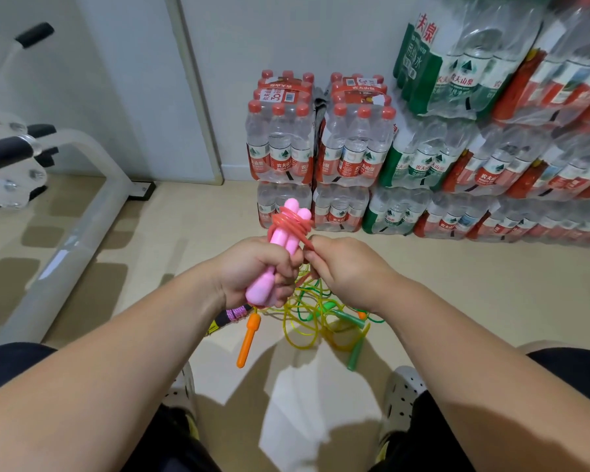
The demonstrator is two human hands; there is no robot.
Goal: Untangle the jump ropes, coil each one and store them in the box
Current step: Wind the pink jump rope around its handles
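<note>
Shrink-wrapped packs of water bottles [423, 158] stacked against the wall — white exercise-machine frame [79, 212] at left.

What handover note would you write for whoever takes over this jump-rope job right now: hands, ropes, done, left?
Left hand grips both pink handles together.
Right hand pinches the red cord wound round their tops.
Yellow and green ropes lie tangled on the floor, orange handle among them.
Done: that rope nearly coiled.
Left: finish it, untangle the rest, box all; no box in view.
</note>
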